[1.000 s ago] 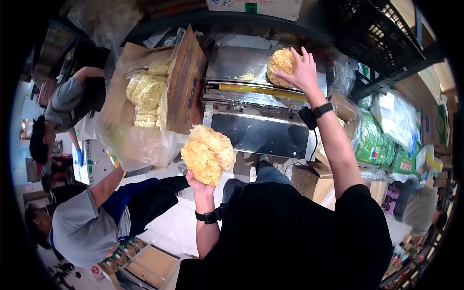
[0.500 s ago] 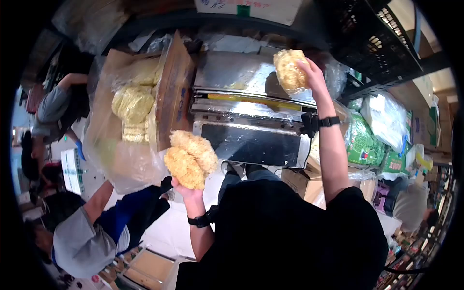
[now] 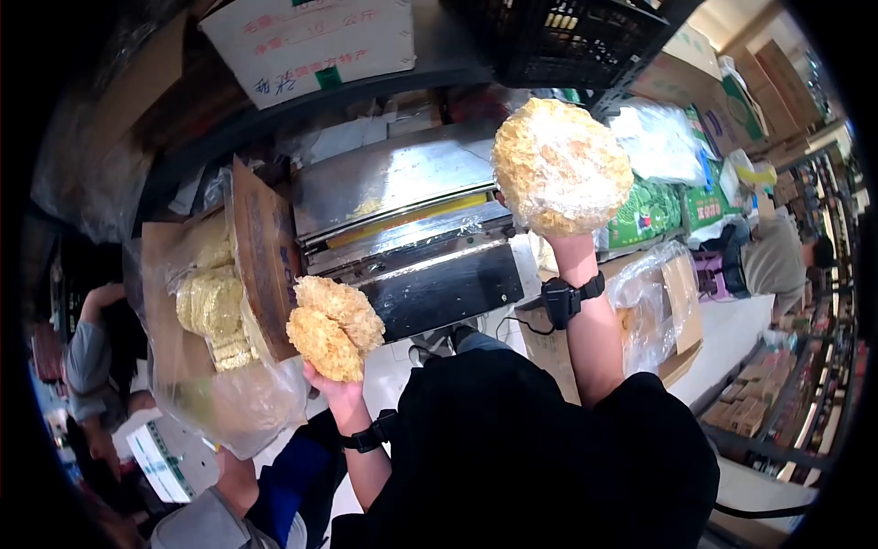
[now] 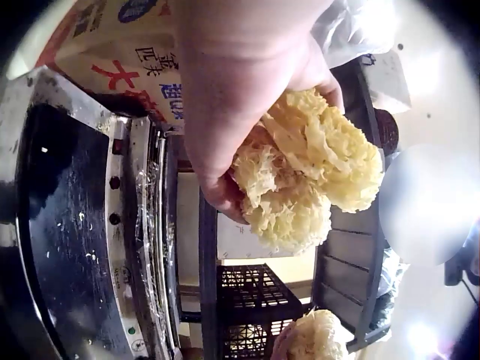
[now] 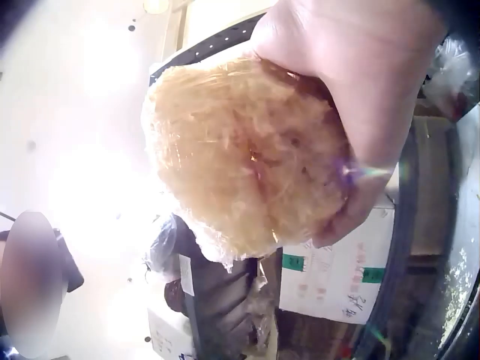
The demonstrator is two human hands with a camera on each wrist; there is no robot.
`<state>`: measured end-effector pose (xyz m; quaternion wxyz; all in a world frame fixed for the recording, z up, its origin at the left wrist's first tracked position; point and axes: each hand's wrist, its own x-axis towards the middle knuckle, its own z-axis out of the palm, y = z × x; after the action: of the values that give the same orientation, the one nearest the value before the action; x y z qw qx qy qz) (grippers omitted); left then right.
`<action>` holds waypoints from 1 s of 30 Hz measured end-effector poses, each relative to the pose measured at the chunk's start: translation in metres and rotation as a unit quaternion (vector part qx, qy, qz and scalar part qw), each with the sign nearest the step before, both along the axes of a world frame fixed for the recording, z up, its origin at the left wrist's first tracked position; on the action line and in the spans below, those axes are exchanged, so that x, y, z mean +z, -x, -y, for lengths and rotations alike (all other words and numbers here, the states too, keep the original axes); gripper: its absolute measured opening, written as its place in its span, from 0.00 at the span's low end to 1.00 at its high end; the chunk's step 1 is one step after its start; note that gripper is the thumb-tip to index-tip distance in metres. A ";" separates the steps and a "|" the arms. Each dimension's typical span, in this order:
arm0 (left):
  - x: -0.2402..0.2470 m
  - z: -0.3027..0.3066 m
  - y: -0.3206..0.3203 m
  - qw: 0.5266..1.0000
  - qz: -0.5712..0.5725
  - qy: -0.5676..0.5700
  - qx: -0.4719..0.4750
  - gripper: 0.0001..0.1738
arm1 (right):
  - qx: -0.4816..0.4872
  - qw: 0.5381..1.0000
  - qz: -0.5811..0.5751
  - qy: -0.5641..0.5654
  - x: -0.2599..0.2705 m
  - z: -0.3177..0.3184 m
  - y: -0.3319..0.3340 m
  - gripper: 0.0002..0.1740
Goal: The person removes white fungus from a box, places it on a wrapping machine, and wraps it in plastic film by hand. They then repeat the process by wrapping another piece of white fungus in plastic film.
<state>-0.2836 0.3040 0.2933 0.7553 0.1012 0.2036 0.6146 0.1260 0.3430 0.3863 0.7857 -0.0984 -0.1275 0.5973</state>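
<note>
My left hand (image 3: 337,386) holds two frilly, pale yellow heads of dried snow fungus (image 3: 325,348), side by side. In the left wrist view the thumb and fingers curl around their edges. Raised at the right, my right hand (image 3: 574,252) grips a large round head of snow fungus (image 3: 562,165). Clear film (image 5: 225,251) wraps it, shiny and creased in the right wrist view. Between the hands lies a film-wrapping machine (image 3: 430,297) with a black plate and a steel top.
An open carton (image 3: 261,256) lined with plastic, holding pale yellow cakes (image 3: 208,304), stands at the left. Overhead are a white box (image 3: 311,46) and a black crate (image 3: 567,41). Green bags (image 3: 645,215) sit at right. Another person's sleeve (image 3: 197,523) shows at lower left.
My right hand has lifted the wrapped snow fungus off the machine's steel top and brought it closer to the camera. The left hand keeps its two heads; the view has swung to the right.
</note>
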 end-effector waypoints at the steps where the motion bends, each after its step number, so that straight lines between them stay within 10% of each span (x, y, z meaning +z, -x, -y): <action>1: 0.001 -0.001 0.001 1.000 -0.009 0.006 -0.011 0.47 | -0.008 1.000 0.000 0.000 0.002 0.005 0.002 0.33; 18: -0.024 -0.014 -0.021 0.980 0.096 -0.011 -0.174 0.43 | -0.211 0.969 0.130 0.024 0.086 0.140 0.033 0.35; 28: -0.017 -0.017 -0.036 0.988 0.073 0.007 -0.137 0.43 | -0.445 0.808 0.365 0.128 0.237 0.196 -0.054 0.36; 30: -0.018 -0.020 -0.041 0.989 0.069 0.019 -0.126 0.43 | -0.134 0.854 0.475 -0.167 0.270 0.185 -0.082 0.35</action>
<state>-0.2426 0.3245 0.2753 0.8407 0.0688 0.1479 0.5163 0.2076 0.1581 0.6564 0.7064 -0.2536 -0.5684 0.3370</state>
